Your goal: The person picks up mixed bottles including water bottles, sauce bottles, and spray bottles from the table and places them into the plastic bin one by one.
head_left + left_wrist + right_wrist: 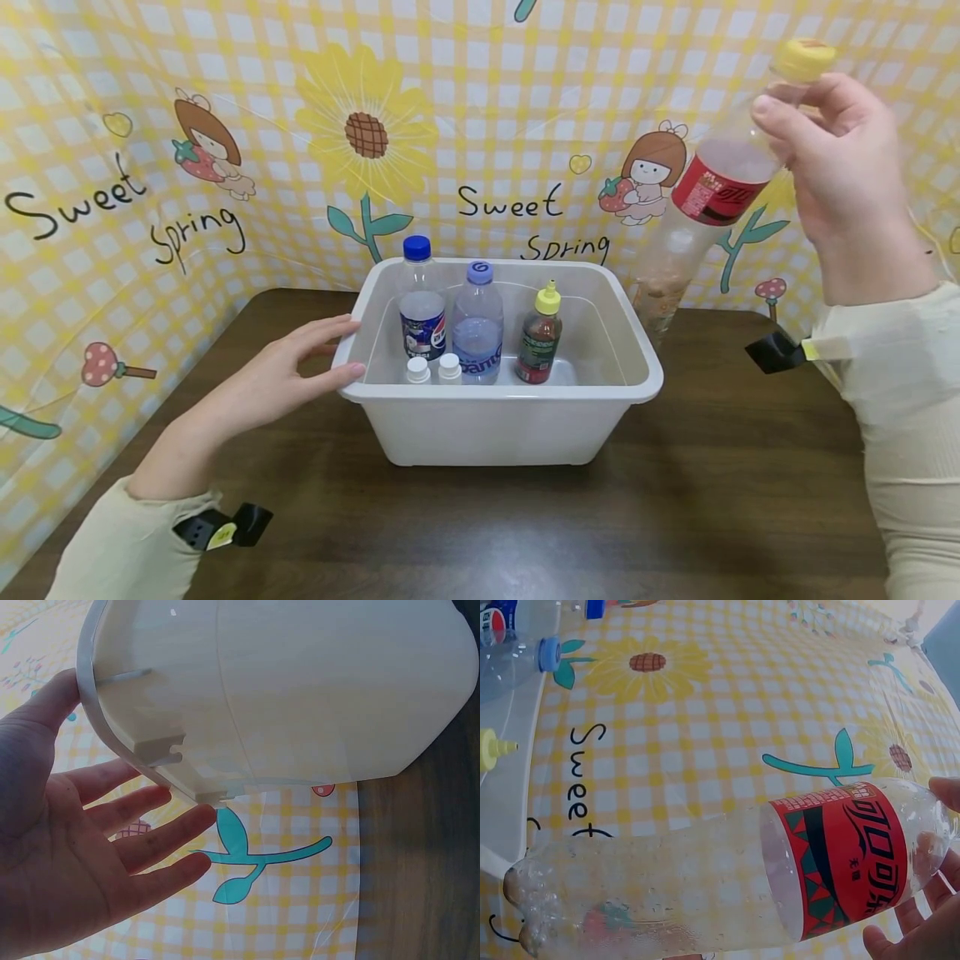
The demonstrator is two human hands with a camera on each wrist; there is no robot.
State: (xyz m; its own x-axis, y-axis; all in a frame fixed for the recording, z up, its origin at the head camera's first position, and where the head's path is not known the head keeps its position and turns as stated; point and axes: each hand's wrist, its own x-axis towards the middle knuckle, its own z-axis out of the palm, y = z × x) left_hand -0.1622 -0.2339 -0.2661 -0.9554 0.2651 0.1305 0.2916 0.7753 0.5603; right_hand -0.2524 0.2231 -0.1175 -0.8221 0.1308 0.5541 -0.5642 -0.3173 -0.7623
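Note:
My right hand point(847, 158) holds a large clear cola bottle point(652, 892) by its neck, below the yellow cap. The bottle has a red label point(718, 185) and hangs tilted, its base beside the right end of a white plastic bin point(495, 429). Through its clear wall, no dark drink shows. My left hand point(281, 371) touches the bin's left rim with thumb and fingertips, fingers mostly straight and spread. Standing in the bin are a blue-capped Pepsi bottle point(422, 312), a purple-capped water bottle point(477, 329) and a sauce bottle point(538, 342) with a yellow nozzle.
Two small white-capped bottles point(449, 368) show at the bin's front wall, their lower parts hidden. The bin stands on a dark wooden table point(480, 533). A yellow checked cloth point(495, 108) with flowers and cartoon figures hangs behind and to the sides.

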